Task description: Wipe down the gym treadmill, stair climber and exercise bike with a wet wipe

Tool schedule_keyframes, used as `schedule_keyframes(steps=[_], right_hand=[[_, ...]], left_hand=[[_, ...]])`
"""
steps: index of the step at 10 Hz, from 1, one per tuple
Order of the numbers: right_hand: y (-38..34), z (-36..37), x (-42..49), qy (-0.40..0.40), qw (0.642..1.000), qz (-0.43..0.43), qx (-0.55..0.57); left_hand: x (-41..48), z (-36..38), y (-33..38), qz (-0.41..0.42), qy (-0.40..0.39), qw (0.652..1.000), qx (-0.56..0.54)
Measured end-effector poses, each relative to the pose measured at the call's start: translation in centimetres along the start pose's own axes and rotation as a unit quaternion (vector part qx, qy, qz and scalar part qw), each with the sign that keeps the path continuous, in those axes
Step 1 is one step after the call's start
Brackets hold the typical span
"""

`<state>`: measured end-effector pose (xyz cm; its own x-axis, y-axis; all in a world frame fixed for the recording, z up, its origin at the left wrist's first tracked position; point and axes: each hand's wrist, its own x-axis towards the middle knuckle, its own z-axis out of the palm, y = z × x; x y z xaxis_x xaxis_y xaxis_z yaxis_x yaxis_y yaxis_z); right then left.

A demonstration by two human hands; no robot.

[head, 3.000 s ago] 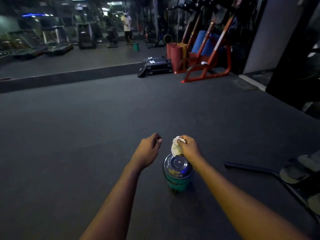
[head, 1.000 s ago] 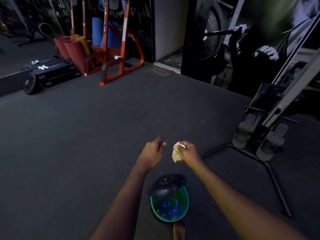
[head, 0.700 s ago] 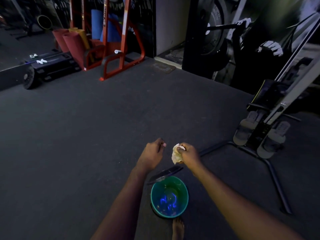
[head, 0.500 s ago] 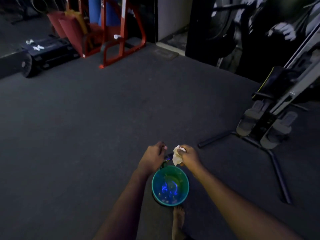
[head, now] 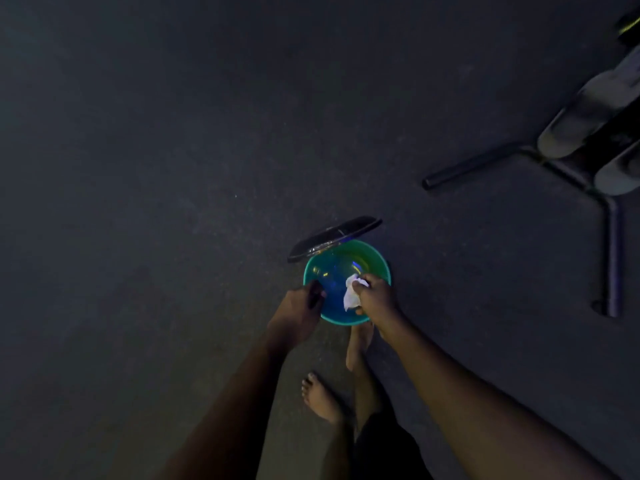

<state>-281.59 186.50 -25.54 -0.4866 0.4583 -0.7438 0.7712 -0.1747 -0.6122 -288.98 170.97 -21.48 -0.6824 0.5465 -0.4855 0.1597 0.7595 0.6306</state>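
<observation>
- Head camera looks almost straight down at a dark gym floor (head: 173,168), with both bare forearms reaching forward from the bottom edge.
- The right hand (head: 375,294) pinches a crumpled white wet wipe (head: 352,295) between curled fingertips and thumb.
- The wet wipe is bunched into a narrow wad. Its long axis runs from the fingertips at its upper end down toward the person, leaning slightly left in the picture, and the lower end hangs loose.
- It sits on the inner side of the right hand, between the two hands, over the right half of the mouth of a round green bin (head: 379,259).
- Whether the wad touches the bin's inside cannot be told.
- The bin's dark lid (head: 334,237) stands tilted up on the far left rim, leaving the mouth uncovered; blue glints show inside.
- The left hand (head: 299,311) is at the bin's near left rim with its fingers curled; the dim light does not show whether it grips the rim or only touches it.
- Two bare feet show below the bin: one foot (head: 358,344) just behind it, partly under the right forearm, the other foot (head: 320,398) nearer the person.
- An exercise machine (head: 609,258) with dark tubular floor legs and pale footplates stands at the upper right, well apart from the bin.
</observation>
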Motion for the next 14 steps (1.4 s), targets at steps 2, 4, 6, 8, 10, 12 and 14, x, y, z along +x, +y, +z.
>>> schedule_keyframes(steps=[2,4,6,8,10,12,14], right_hand=[[4.9,2.3,7.9,-0.002,0.999,0.046,-0.028],[5.6,1.8,9.6,-0.003,0.993,0.071,-0.092],[0.9,-0.9,5.1,0.002,0.998,0.055,-0.03],[-6.1,-3.7,-3.2,0.042,0.999,-0.032,0.01],[-13.4,-5.9,-12.0,0.05,0.987,-0.15,0.026],[-17.1,-7.4,-18.2,0.052,0.975,-0.213,0.027],[-18.9,-9.0,-21.9,0.068,0.964,-0.256,0.033]], left_hand=[[5.0,5.3,-4.9,-0.04,-0.031,0.999,0.006],[6.6,5.8,-4.5,-0.053,-0.033,0.998,-0.021],[4.1,1.9,-0.4,-0.053,-0.004,0.998,-0.039],[-0.9,-4.0,5.0,0.031,0.068,0.997,-0.031],[-6.3,-10.2,10.0,0.115,0.112,0.987,-0.005],[-10.5,-13.6,13.2,0.166,0.158,0.973,-0.011],[-13.2,-15.2,16.2,0.197,0.171,0.965,-0.01]])
